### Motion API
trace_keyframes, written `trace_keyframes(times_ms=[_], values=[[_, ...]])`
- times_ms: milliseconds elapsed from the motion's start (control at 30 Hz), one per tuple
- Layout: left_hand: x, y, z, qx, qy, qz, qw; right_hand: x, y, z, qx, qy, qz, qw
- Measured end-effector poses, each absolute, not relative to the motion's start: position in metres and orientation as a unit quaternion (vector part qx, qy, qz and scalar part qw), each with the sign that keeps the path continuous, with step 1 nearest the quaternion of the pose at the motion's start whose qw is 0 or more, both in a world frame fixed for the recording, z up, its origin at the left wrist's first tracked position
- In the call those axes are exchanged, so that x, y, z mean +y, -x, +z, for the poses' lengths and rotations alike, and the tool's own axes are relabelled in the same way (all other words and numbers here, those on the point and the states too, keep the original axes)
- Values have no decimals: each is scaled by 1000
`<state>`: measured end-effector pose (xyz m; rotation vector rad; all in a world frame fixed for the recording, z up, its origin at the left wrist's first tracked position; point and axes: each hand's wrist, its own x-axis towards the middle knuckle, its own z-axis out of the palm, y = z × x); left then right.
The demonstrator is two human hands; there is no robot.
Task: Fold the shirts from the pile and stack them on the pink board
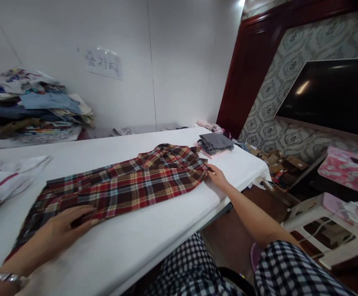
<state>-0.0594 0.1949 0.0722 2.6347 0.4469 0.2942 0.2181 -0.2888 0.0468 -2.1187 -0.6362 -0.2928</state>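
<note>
Red plaid shirt [135,185] lay on the tabletop [179,216], right hand [218,177] pinching one end, left hand [60,228] half-curled at its edge, grip unclear.

Plaid shirt [148,185] partly behind left hand [63,225]; television [330,98] cut by right edge; white garment [15,174] by left

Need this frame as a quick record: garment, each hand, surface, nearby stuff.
garment: red-brown plaid shirt, laid lengthwise
left hand: at the shirt's near edge, fingers curved; firmness of grip unclear
right hand: thumb and fingers at the shirt's right end, pinching it
surface: white table
on table, right: folded gray cloth
far left: heaped clothes
wall: handwritten sign
</note>
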Motion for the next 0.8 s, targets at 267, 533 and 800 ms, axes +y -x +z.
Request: trace_keyframes(times_ms=[267, 533, 800], values=[[199, 51, 75, 141, -957, 56, 246, -292, -206, 44, -333, 858, -82, 383], [194, 42, 91, 112, -970, -49, 212, -279, -217, 41, -287, 853, -152, 407], [191, 41, 91, 116, -969, -53, 213, -274, -228, 44, -217, 865, -177, 415]])
